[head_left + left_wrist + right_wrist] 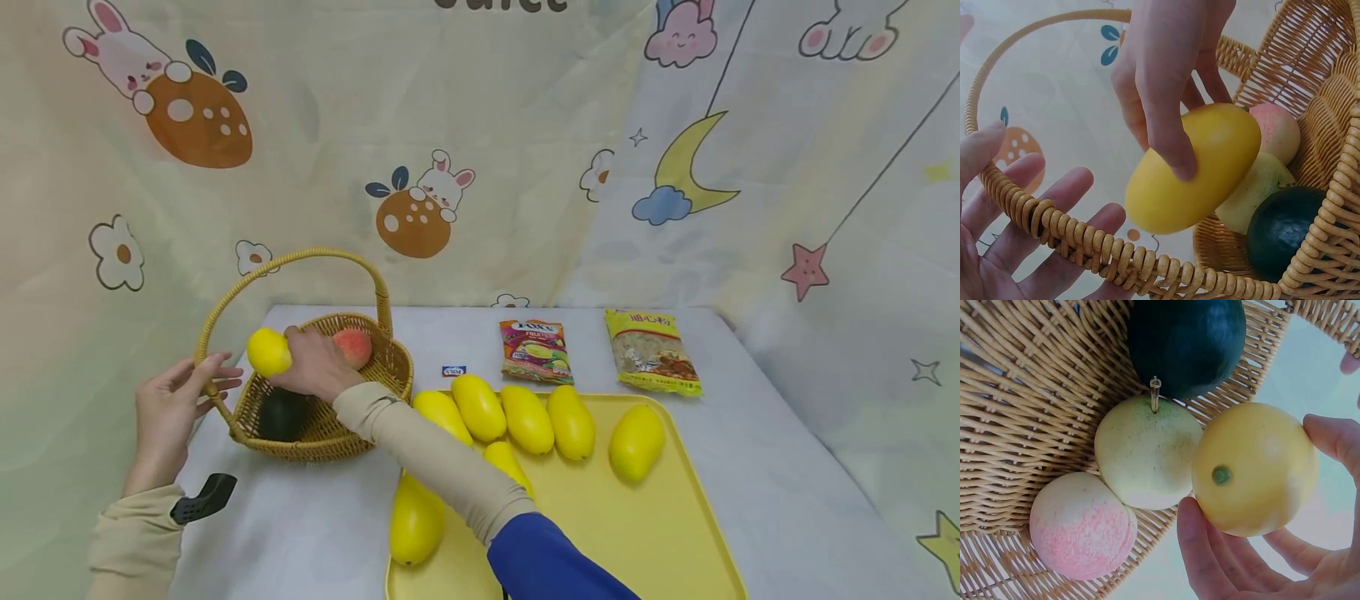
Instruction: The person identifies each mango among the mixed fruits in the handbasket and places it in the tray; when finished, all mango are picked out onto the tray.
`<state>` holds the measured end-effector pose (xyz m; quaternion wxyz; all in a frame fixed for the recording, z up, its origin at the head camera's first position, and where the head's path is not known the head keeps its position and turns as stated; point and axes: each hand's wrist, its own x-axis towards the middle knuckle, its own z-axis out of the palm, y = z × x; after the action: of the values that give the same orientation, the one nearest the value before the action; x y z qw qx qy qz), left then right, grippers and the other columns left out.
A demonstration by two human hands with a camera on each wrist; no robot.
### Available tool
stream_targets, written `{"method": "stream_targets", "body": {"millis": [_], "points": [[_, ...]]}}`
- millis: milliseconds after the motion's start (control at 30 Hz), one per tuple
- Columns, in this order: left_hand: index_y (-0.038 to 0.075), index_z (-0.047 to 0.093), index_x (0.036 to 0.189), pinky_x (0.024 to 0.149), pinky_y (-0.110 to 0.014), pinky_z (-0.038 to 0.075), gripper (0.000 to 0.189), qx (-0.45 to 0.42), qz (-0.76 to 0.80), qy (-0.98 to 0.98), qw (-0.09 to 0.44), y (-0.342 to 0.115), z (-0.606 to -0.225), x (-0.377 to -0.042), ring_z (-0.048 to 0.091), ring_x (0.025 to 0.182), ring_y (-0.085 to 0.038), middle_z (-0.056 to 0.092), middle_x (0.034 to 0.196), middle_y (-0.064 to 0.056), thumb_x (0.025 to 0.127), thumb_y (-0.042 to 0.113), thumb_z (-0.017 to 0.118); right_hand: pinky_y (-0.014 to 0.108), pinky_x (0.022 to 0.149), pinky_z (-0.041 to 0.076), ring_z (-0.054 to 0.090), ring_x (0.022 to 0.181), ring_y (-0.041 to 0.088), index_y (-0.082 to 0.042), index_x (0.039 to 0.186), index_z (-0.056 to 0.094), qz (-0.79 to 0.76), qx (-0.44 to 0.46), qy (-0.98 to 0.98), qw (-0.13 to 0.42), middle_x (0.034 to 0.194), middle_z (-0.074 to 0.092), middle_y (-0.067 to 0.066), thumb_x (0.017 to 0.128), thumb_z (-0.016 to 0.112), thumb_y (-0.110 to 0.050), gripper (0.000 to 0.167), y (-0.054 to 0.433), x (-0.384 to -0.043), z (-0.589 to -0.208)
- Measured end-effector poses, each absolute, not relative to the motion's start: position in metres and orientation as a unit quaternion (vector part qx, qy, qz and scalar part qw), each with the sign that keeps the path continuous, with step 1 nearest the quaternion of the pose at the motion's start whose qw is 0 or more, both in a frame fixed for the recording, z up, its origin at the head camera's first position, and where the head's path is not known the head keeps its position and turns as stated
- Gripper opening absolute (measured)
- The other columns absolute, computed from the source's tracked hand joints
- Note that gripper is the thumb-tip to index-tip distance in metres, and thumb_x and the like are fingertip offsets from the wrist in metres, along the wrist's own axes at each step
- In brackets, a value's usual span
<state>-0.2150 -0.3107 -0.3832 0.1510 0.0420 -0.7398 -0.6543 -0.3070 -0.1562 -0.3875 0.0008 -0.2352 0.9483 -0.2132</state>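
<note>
My right hand (pixel 318 364) grips a yellow mango (pixel 268 352) at the left side of the wicker basket (pixel 392 382), fingers and thumb around it. My left hand (pixel 167 408) holds the left part of the basket's arched handle (pixel 213 321), with the thumb on one side and the spread fingers behind. Inside the basket lie a dark green fruit (pixel 1186 344), a pale yellow-green round fruit with a short stem (pixel 1147 456), and a pink-and-cream peach (pixel 1084 526). From the right wrist, the mango overlaps the edge of the pale fruit; whether they touch I cannot tell.
A yellow tray (pixel 622 533) with several mangoes (pixel 527 419) stands right of the basket, partly under my right forearm. Behind it lie a small blue packet (pixel 453 371), a candy bag (pixel 536 352) and a yellow food bag (pixel 652 352). A printed cloth (pixel 517 242) hangs at the back.
</note>
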Motion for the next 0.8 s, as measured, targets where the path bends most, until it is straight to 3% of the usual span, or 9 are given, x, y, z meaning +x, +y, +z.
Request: {"method": "stream_targets", "body": {"millis": [233, 367, 567, 800], "points": [[0.014, 0.07, 0.111, 0.064, -0.011, 0.05, 0.024, 0.042, -0.656, -0.74, 0.143, -0.31, -0.383, -0.216, 0.069, 0.074, -0.002, 0.073, 0.08, 0.012, 0.094, 0.029, 0.062, 0.017, 0.07, 0.044, 0.052, 0.088, 0.006, -0.022, 0.138, 0.047, -0.209, -0.235, 0.949, 0.0, 0.112, 0.056, -0.008, 0.079, 0.073, -0.051, 0.071, -0.141, -0.304, -0.384], [0.019, 0.071, 0.106, 0.063, -0.011, 0.049, 0.018, 0.042, -0.655, -0.741, 0.143, -0.311, -0.382, -0.216, 0.069, 0.074, -0.001, 0.073, 0.08, 0.012, 0.094, 0.03, 0.062, 0.017, 0.074, 0.044, 0.052, 0.094, 0.006, -0.022, 0.139, 0.047, -0.203, -0.246, 0.948, -0.01, 0.12, 0.056, -0.008, 0.079, 0.073, -0.051, 0.072, -0.132, -0.302, -0.382], [0.019, 0.071, 0.105, 0.062, -0.011, 0.049, 0.019, 0.048, -0.657, -0.739, 0.141, -0.312, -0.381, -0.214, 0.069, 0.074, -0.002, 0.073, 0.079, 0.012, 0.093, 0.032, 0.063, 0.017, 0.067, 0.043, 0.052, 0.09, 0.005, -0.019, 0.137, 0.048, -0.216, -0.265, 0.939, -0.026, 0.115, 0.058, -0.007, 0.079, 0.073, -0.047, 0.07, -0.111, -0.296, -0.382], [0.02, 0.07, 0.105, 0.062, -0.01, 0.048, 0.019, 0.05, -0.65, -0.745, 0.141, -0.311, -0.38, -0.214, 0.068, 0.073, 0.001, 0.072, 0.079, 0.014, 0.093, 0.032, 0.064, 0.024, 0.079, 0.044, 0.053, 0.101, 0.01, -0.016, 0.14, 0.047, -0.251, -0.271, 0.929, -0.033, 0.131, 0.056, -0.002, 0.081, 0.072, -0.04, 0.069, -0.074, -0.288, -0.38]]}}
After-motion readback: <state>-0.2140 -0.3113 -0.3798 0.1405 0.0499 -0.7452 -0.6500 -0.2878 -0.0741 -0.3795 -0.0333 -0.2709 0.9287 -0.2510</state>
